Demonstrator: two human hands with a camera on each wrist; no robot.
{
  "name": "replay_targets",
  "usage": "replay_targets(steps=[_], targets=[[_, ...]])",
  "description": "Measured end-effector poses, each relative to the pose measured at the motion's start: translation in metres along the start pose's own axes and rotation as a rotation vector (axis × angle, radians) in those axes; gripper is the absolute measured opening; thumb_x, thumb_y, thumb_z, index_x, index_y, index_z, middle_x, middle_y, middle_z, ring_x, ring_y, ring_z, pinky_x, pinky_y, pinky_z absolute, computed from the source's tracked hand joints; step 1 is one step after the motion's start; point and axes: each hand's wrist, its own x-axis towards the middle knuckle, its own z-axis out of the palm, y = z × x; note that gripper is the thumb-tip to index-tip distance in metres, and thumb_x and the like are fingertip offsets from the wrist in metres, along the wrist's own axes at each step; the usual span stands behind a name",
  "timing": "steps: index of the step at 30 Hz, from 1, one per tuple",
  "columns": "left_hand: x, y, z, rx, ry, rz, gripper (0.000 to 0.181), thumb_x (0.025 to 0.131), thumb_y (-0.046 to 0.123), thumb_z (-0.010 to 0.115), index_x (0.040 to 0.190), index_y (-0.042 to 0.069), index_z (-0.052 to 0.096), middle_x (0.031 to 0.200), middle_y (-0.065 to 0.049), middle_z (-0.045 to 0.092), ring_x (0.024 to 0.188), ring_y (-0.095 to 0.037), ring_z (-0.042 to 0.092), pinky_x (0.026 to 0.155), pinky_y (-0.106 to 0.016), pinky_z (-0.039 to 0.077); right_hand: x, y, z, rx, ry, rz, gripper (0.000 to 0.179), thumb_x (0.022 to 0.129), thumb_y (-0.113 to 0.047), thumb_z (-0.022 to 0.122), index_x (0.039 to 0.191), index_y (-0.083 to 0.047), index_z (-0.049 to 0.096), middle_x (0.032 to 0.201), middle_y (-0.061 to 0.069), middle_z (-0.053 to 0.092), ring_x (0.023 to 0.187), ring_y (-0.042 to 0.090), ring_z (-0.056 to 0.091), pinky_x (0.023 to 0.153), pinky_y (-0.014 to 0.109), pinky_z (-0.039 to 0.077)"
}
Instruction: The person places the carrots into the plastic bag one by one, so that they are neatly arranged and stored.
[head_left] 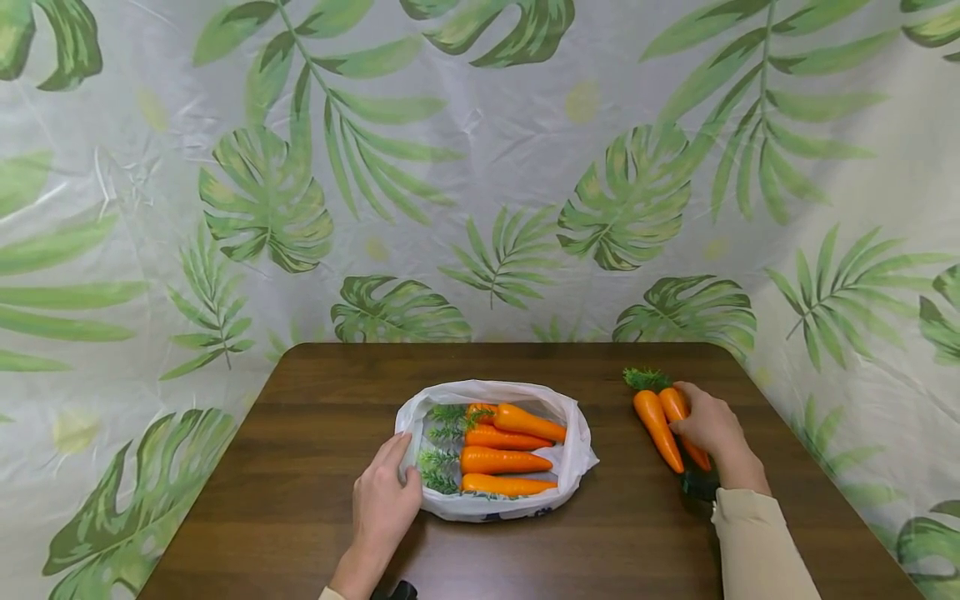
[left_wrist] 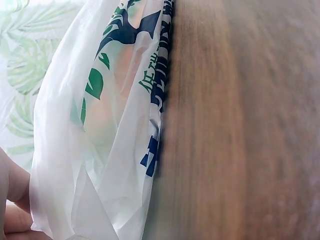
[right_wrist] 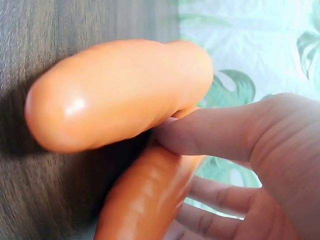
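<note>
Right grip (head_left: 708,427) curled round one of two loose carrots (head_left: 657,427), near table's far right corner; second carrot touching alongside. Left grip (head_left: 386,492) flat, fingers straight, pressing bag (head_left: 573,454) rim at table centre. Four carrots (head_left: 501,460) inside bag, greens toward left. Dark wood table (head_left: 300,467); leaf-print curtain (head_left: 480,167) behind.

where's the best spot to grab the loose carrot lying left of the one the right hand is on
Probably around its thick upper half, just below the green top, coming from above with the fingers across its width. That carrot lies flat on the table, its left side is free, and the right hand crowds its right; the tapered tip would slip.
</note>
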Motion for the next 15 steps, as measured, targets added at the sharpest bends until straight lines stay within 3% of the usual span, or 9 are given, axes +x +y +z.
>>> replay_targets(steps=[7,15], targets=[[0.0,0.0,0.0,-0.001,0.006,-0.002,0.046,0.077,0.002,0.069,0.123,0.006,0.073,0.124,-0.008,0.069,0.102,-0.035,0.07,0.077,-0.053,0.055,-0.003,0.0,-0.008,-0.009,-0.009,0.035,0.08,0.084,-0.02,0.075,0.15,0.002,0.037,0.127,0.038,0.054,0.096,0.049,0.058,0.071,0.058,0.049],[0.0,0.001,0.0,0.002,0.018,0.007,0.046,0.077,0.001,0.068,0.122,0.005,0.072,0.124,-0.009,0.069,0.102,-0.035,0.07,0.076,-0.054,0.055,-0.006,-0.006,-0.017,-0.003,0.052,0.021,0.081,0.083,-0.019,0.076,0.15,0.002,0.036,0.124,0.037,0.056,0.089,0.046,0.06,0.065,0.053,0.049]])
